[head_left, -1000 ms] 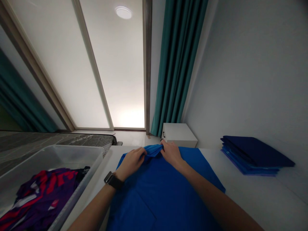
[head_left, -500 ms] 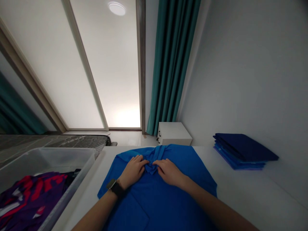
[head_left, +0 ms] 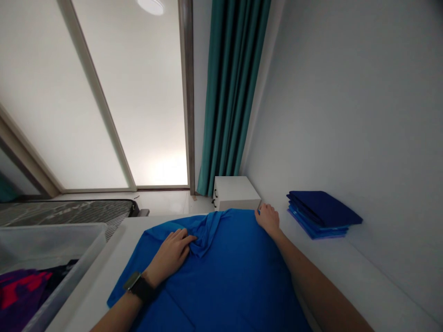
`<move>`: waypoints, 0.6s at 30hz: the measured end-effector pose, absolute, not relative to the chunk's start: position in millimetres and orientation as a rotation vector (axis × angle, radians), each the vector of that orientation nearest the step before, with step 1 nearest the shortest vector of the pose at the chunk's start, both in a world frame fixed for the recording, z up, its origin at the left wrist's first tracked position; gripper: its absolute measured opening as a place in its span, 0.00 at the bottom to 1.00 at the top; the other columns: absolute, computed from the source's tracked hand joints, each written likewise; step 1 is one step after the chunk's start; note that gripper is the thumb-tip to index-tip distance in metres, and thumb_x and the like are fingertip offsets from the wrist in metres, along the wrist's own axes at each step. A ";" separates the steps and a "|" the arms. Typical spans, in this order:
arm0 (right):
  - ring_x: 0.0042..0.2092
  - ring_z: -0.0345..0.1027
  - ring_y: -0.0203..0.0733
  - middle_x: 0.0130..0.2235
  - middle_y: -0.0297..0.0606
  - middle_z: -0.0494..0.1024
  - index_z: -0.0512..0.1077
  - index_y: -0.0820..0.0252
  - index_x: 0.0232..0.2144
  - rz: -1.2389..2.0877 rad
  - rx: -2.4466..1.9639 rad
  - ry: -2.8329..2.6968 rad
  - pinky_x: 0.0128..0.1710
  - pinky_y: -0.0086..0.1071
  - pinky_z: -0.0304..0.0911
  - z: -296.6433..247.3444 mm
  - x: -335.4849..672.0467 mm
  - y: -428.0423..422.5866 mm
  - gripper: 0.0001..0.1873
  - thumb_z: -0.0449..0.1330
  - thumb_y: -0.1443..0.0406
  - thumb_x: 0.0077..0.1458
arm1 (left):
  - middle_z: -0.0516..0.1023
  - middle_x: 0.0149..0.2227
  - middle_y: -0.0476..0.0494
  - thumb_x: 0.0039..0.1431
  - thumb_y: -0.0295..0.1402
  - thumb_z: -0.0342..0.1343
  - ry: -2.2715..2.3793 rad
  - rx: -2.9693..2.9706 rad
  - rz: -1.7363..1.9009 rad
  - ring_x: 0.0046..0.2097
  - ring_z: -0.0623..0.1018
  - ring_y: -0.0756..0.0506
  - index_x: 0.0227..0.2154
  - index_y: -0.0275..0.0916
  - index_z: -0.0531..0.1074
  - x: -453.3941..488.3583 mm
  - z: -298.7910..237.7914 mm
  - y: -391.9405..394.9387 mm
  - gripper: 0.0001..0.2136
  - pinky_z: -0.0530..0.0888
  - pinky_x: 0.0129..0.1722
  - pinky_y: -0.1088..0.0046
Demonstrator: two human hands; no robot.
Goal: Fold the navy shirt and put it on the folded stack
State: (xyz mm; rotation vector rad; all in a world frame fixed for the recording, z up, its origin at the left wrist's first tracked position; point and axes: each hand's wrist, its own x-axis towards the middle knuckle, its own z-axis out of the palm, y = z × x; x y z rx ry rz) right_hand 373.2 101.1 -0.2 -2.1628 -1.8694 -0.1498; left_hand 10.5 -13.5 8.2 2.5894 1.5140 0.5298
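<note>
A blue shirt (head_left: 224, 272) lies spread over the white table, with gathered folds near its far edge. My left hand (head_left: 173, 251), a dark watch on its wrist, rests on the cloth left of these folds. Its thumb and index finger are closed on the bunched fabric. At the shirt's far right corner, my right hand (head_left: 268, 218) has its fingers curled around the edge of the cloth. The fingertips of the right hand are partly hidden.
A stack of folded blue clothes (head_left: 320, 214) sits on the white table (head_left: 83, 281) by the right wall. To the left stands a clear plastic bin (head_left: 86, 249) holding purple and red clothing (head_left: 24, 290). Beyond the table is a small white cabinet (head_left: 237, 191).
My right hand has moved from the central folds to the shirt's far right corner. The left hand stays at the folds. The whole view has shifted rightward.
</note>
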 end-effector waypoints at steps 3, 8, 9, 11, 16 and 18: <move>0.47 0.67 0.52 0.43 0.54 0.74 0.72 0.65 0.39 -0.153 -2.167 -1.884 0.43 0.39 0.57 -2.8 378.5 101.8 0.12 0.50 0.65 0.61 | 0.73 0.39 0.43 0.61 0.25 0.44 1.511 2.581 0.512 0.42 0.72 0.42 0.47 0.43 0.74 10.5 7.9 -12.2 0.17 0.67 0.44 0.63; 0.44 0.68 0.48 0.40 0.50 0.75 0.71 0.63 0.36 -0.130 -2.054 -1.940 0.42 0.37 0.57 4.8 375.1 98.7 0.15 0.45 0.68 0.63 | 0.73 0.39 0.43 0.61 0.25 0.44 1.511 2.573 0.516 0.43 0.72 0.41 0.46 0.43 0.74 11.2 10.1 -12.6 0.17 0.67 0.44 0.63; 0.44 0.68 0.48 0.40 0.49 0.75 0.71 0.63 0.36 -0.125 -2.019 -1.951 0.43 0.37 0.57 7.9 373.5 95.0 0.15 0.44 0.67 0.64 | 0.73 0.39 0.43 0.61 0.25 0.44 1.513 2.573 0.519 0.42 0.72 0.41 0.46 0.43 0.74 11.4 10.6 -12.9 0.17 0.67 0.44 0.63; 0.44 0.67 0.45 0.39 0.45 0.75 0.70 0.61 0.36 -0.111 -1.932 -1.992 0.44 0.36 0.56 14.1 369.8 82.2 0.14 0.45 0.67 0.64 | 0.73 0.39 0.43 0.61 0.25 0.45 1.514 2.575 0.524 0.43 0.72 0.41 0.46 0.43 0.74 11.6 11.1 -13.1 0.17 0.67 0.44 0.63; 0.40 0.65 0.43 0.36 0.41 0.73 0.68 0.59 0.33 -0.036 -1.462 -2.258 0.43 0.35 0.56 25.3 360.2 26.8 0.09 0.49 0.66 0.64 | 0.73 0.39 0.42 0.61 0.24 0.44 1.507 2.573 0.517 0.43 0.72 0.41 0.46 0.42 0.74 11.3 9.6 -12.4 0.17 0.67 0.44 0.63; 0.39 0.64 0.43 0.36 0.41 0.73 0.67 0.59 0.32 0.047 -1.286 -2.408 0.42 0.35 0.56 28.4 357.5 5.5 0.08 0.50 0.67 0.63 | 0.73 0.39 0.42 0.61 0.25 0.44 1.507 2.572 0.515 0.43 0.72 0.42 0.46 0.43 0.74 11.1 8.9 -12.3 0.17 0.67 0.45 0.63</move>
